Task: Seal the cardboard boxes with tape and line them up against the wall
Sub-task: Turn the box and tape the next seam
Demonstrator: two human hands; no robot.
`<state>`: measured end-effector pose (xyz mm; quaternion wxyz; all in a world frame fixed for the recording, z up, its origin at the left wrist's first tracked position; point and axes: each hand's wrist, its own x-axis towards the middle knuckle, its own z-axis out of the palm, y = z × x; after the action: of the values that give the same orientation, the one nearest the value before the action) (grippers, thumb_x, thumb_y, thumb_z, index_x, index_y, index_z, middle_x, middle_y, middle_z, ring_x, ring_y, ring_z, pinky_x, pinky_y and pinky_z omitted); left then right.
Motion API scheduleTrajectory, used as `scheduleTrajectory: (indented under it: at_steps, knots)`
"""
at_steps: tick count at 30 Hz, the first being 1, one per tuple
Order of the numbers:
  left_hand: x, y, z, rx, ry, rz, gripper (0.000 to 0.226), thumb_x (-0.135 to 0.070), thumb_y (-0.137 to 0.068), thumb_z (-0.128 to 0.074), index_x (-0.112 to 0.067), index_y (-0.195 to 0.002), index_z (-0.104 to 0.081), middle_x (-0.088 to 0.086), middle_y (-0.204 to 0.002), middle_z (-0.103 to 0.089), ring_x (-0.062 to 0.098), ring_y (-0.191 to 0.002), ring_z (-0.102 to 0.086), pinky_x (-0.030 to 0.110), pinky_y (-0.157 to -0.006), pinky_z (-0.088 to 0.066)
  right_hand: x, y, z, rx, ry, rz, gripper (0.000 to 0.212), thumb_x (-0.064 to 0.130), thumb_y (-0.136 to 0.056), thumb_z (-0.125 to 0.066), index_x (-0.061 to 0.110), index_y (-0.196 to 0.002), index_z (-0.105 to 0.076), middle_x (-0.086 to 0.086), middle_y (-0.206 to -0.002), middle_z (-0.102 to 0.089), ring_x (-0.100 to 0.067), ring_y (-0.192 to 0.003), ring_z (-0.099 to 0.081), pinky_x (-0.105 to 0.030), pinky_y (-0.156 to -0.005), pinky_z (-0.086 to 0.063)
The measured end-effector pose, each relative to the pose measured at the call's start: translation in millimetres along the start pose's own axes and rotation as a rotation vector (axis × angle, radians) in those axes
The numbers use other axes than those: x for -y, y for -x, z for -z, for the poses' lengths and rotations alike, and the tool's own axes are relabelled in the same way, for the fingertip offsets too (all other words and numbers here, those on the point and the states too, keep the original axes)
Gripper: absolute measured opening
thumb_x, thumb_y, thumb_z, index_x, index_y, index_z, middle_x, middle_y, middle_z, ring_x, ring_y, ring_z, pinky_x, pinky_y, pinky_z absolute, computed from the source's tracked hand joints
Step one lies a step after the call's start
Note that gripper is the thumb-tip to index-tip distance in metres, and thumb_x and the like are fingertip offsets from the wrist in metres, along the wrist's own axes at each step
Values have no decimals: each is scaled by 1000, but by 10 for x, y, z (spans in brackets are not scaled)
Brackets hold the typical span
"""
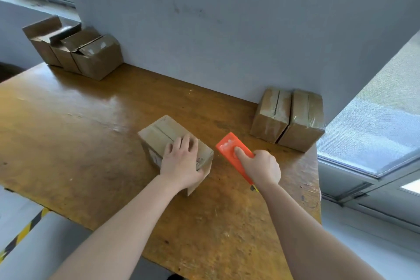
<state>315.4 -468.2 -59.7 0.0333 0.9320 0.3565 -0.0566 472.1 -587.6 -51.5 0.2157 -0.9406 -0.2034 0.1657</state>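
The box (163,136) stands in the middle of the frame, on the surface (91,132), well apart from the wall (227,29). Its flaps are closed and a dark seam runs along the top. The left hand (181,161) lies on the near part of the top. Its fingers are rather straight and a little spread, and they press the flaps down. The right hand (261,168) grips an orange dispenser (229,145) just right of the box, with the index finger stretched along its back.

I judge that the step in hand is taping this seam. To do it well, the left hand should hold the flaps flat and tight together but move off the seam line, because now it covers the near end. The tape should begin a little down one side face, run straight along the seam, and end down the opposite face. It should be pressed firmly so that no bubble stays.

Two sealed boxes (286,118) stand side by side against the wall at the right of the frame. The place for the next box seems to be to their left. Three open boxes (75,48) wait in the upper left.

Some things I cannot tell. It is not clear if any tape is already on the seam. The tape roll and the blade are hidden under the dispenser body and the right hand. The left hand hides the near end of the seam. The label on the box's side is too small to read.
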Motion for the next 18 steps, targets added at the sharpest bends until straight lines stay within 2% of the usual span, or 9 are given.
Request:
scheduleTrajectory:
  at_steps: [2,4,8,10,11,13,14,16,18]
  knots:
    - [150,-14,7,92,74,-114,83,-42,-92,-53,-21,-156,-5,2,-164,4,22,-150,4,46,-122,-4,39,-16,55,-20,-51,50,56,70,-81,-51,18,-66,-63,1,-69,-64,-21,-66,-62,-28,-56,-46]
    - [289,-21,23,169,138,-187,84,-26,-90,-56,-27,-156,-3,-6,-163,11,12,-149,11,48,-121,5,110,25,91,5,-139,139,55,67,-84,-56,17,-60,-58,1,-62,-61,-20,-59,-61,-27,-48,-42]
    - [458,-8,43,163,248,-125,85,-3,-85,-55,-36,-154,-18,-11,-162,8,7,-148,15,48,-120,11,223,115,151,167,-473,260,59,63,-81,-68,5,-71,-66,-7,-65,-68,-29,-58,-68,-46,-48,-57]
    - [490,24,97,79,516,-8,71,0,-85,-55,-36,-144,-40,-10,-162,-11,13,-150,1,48,-122,3,256,142,212,255,-575,286,65,66,-74,-71,1,-76,-67,-6,-62,-66,-28,-53,-66,-44,-47,-56]
    - [488,51,160,-4,754,76,60,0,-86,-54,-37,-133,-52,-7,-158,-28,16,-149,-16,48,-122,-10,265,146,231,284,-590,307,65,68,-72,-71,3,-76,-68,-4,-61,-65,-25,-53,-65,-43,-50,-55]
    - [461,115,322,-166,1244,222,33,-6,-94,-51,-31,-106,-68,1,-131,-61,19,-124,-53,42,-110,-38,295,162,260,328,-598,341,61,68,-69,-71,7,-78,-68,-2,-65,-67,-21,-56,-65,-38,-52,-55]
    - [453,133,416,-167,1391,261,24,-16,-98,-49,-25,-99,-71,4,-115,-69,19,-106,-62,40,-99,-45,319,176,268,346,-599,353,59,67,-68,-70,9,-79,-69,-2,-66,-68,-20,-57,-66,-35,-51,-55]
    - [446,160,555,-23,1537,269,37,-41,-99,-46,-15,-102,-72,7,-98,-72,19,-85,-64,37,-81,-48,366,206,262,372,-591,382,58,69,-67,-72,12,-79,-69,1,-67,-69,-17,-59,-67,-30,-51,-54]
    - [455,177,593,74,1620,262,49,-54,-91,-49,-11,-104,-71,7,-87,-70,18,-75,-63,32,-70,-47,414,233,256,397,-577,407,59,71,-64,-72,14,-80,-70,4,-69,-71,-13,-61,-68,-26,-55,-52]
